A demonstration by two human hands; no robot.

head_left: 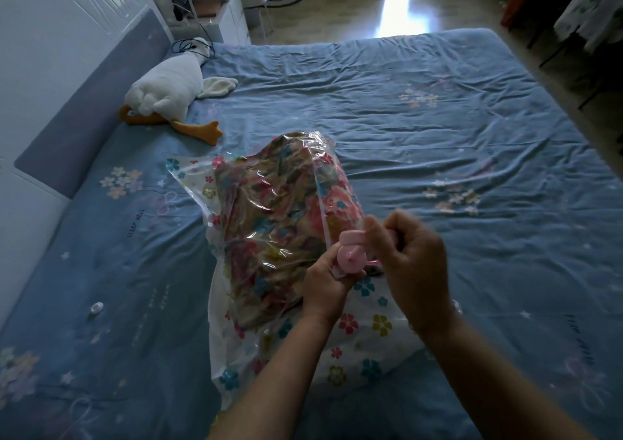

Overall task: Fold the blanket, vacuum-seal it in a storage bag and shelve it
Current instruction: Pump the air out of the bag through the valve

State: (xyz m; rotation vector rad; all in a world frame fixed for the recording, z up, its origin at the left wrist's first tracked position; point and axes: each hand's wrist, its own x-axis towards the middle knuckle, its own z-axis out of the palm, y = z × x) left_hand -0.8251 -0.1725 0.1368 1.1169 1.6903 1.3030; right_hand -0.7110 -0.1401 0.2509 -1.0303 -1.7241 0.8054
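A clear storage bag printed with coloured flowers lies on the bed, with the folded floral blanket inside it. Near the bag's right edge sits a round pink valve with its pink cap lifted. My left hand grips the valve from below, fingers curled round its base. My right hand is just right of it, thumb and fingers pinching the pink cap. The bag's near part, white with flowers, lies under my forearms.
The bed has a wrinkled blue sheet. A white plush goose lies at the far left by the grey headboard. A small white clip rests on the sheet at left. Floor and furniture lie beyond the bed.
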